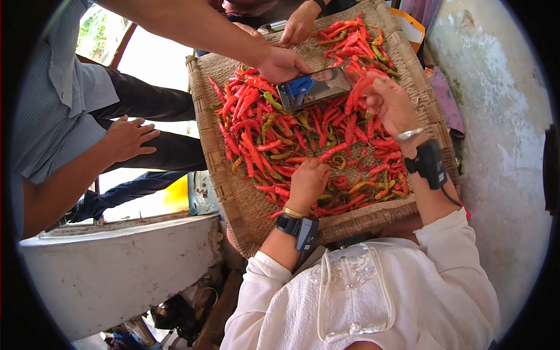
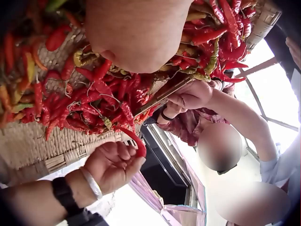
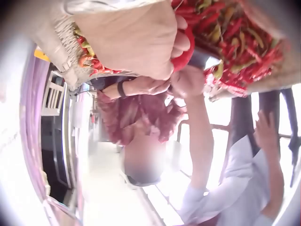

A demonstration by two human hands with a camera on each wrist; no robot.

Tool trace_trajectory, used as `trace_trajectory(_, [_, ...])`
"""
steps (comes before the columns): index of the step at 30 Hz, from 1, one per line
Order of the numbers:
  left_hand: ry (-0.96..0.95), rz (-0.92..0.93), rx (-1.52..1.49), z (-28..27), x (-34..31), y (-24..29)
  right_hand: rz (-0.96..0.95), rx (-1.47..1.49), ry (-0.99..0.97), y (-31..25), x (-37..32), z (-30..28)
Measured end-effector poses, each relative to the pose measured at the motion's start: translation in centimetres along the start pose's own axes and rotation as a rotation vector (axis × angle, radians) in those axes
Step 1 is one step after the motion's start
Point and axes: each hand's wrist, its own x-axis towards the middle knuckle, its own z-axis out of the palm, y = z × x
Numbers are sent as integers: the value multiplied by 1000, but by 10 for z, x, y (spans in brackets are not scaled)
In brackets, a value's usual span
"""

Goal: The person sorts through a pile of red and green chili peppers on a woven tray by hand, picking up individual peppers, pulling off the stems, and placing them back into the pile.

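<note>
My right hand (image 1: 394,106) is raised over the right part of a woven tray (image 1: 236,204). It pinches a curved red chili pepper (image 2: 139,143) between thumb and fingers, as the left wrist view shows from the side. In the right wrist view the same pepper bends round beside the fingertips. Lower in the tray, my left hand (image 1: 309,182) lies over the heap of red chili peppers (image 1: 251,99), its back towards the head camera. One red pepper (image 1: 335,151) sits right by its fingers; I cannot tell whether they grip it.
Another person's hand (image 1: 283,64) holds a phone (image 1: 315,88) over the peppers' middle. A further hand (image 1: 300,23) is at the tray's far edge. A person in a striped shirt (image 1: 49,122) stands at left. A wall (image 1: 496,116) runs along the right, a low ledge (image 1: 128,251) at lower left.
</note>
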Motion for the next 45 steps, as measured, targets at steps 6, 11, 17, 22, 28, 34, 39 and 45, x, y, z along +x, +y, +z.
trace_trajectory(6, [36, -48, 163, -2, 2, 2, 133, -92, 77, 21, -3, -10])
trace_trajectory(11, [-48, -84, 261, -2, -1, -2, -66, -1075, -415, 90, -40, -11])
trace_trajectory(17, [-2, -150, 248, -1, 0, 2, -439, -1792, -430, 110, -59, 5])
trace_trajectory(22, [-25, -143, 292, 2, 1, 2, -519, -1901, -343, 114, -52, 2])
trace_trajectory(28, [-36, -136, 278, 1, 0, -1, -512, -1959, -392, 101, -61, 4])
trace_trajectory(34, [86, -110, 85, -1, -2, -1, -148, -1926, -475, 69, -70, 3])
trace_trajectory(39, [145, -29, -37, -13, 4, 17, -265, -1753, -503, 70, -75, -7])
trace_trajectory(45, [81, 20, -110, -9, 2, 10, -165, -1427, -484, 74, -71, -12])
